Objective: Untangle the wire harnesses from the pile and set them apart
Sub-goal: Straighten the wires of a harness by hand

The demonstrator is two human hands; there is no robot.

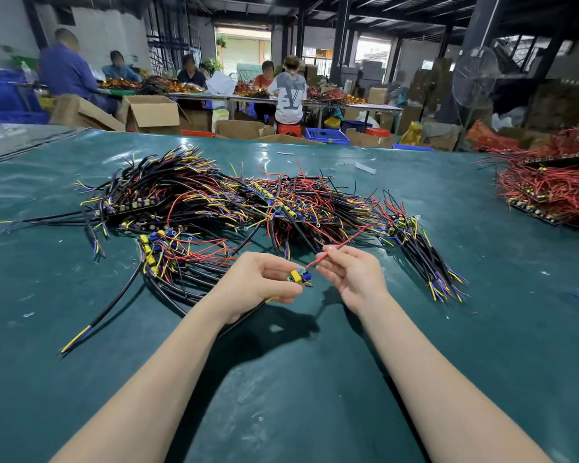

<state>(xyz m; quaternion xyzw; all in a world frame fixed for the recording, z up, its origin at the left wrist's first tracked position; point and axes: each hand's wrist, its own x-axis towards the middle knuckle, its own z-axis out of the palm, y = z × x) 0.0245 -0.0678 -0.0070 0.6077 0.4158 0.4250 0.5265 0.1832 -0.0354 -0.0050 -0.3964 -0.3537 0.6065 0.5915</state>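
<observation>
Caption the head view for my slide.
Left hand holds a module; right hand pinches its red wire near the pile.

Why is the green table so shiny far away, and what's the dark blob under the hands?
Head view: light glares white off the glossy table cover; the blob is the shadow of the left hand, pinching a harness's yellow board, and the right hand, pinching its red wire; far-off people look blurred.

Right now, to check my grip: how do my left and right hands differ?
The left hand pinches the small yellow-and-blue component; the right hand pinches the red wire running from it. A black cable trails beneath the left hand, not the right hand. Both hover above the green table.
</observation>
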